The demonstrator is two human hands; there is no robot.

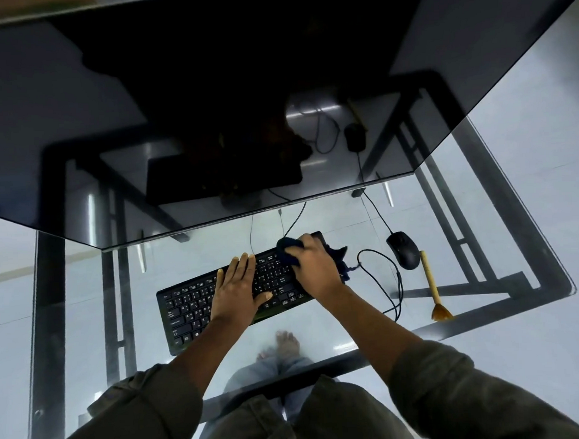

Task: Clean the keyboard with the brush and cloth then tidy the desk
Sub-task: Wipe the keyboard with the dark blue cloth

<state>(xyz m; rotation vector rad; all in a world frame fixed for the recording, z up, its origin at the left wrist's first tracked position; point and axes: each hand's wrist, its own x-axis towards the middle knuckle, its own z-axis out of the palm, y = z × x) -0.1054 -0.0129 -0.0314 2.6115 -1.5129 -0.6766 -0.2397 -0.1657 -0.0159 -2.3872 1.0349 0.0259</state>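
Dark monitor [211, 90] filling upper view, screen off; glass desk [87, 285] beneath, floor and dark frame visible through it; black keyboard [192, 304] lying diagonally mid-desk, far end up right; left hand [238, 290] flat on middle keys, fingers straight and together, gripping nothing, pressing keyboard down; right hand [316, 267] over keyboard's far right end, fingers curled round dark blue cloth [287, 249]; cloth bunched under palm and fingertips, touching upper-right keys, loose tail poking out right of wrist; wooden-handled brush [431, 286] lying on glass well right of right hand, bristles toward near edge, untouched; black mouse [402, 250] just beside brush handle tip; black cable [382, 281] looped between keyboard and mouse.
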